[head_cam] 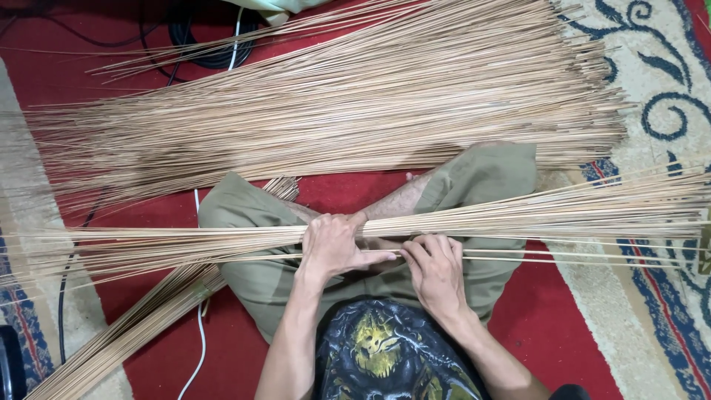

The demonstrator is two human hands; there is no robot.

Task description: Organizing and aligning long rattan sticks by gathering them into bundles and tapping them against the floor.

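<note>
The person sits cross-legged on a red carpet (563, 326), with a sheaf of thin pale sticks (518, 216) lying across the lap from one side of the view to the other. The lap serves as a rest, so the long, limp sticks stay level and within reach of both hands. The left hand (333, 244) lies over the sheaf, fingers curled down on it and the forefinger stretched along one stick that stands a little apart from the rest. The right hand (437, 268) sits just beside it, fingers bent narrowly around that same separated stick (518, 255), as far as can be told; the fingertips themselves are tucked under and hidden.

Beyond the knees a far larger heap of sticks (355, 111) fans out over the carpet, well apart from the hands. A tighter bundle (126, 333) slants off at lower left, close to the left knee, with a white cable (198, 348) running beside it. Dark cables (200, 44) lie coiled at the top, behind the heap.

The stick ends run past both side edges of the view, so sideways room is tight. A patterned carpet border (652, 96) bounds the right side. Bare carpet shows between the lap and the heap, and again at lower right
</note>
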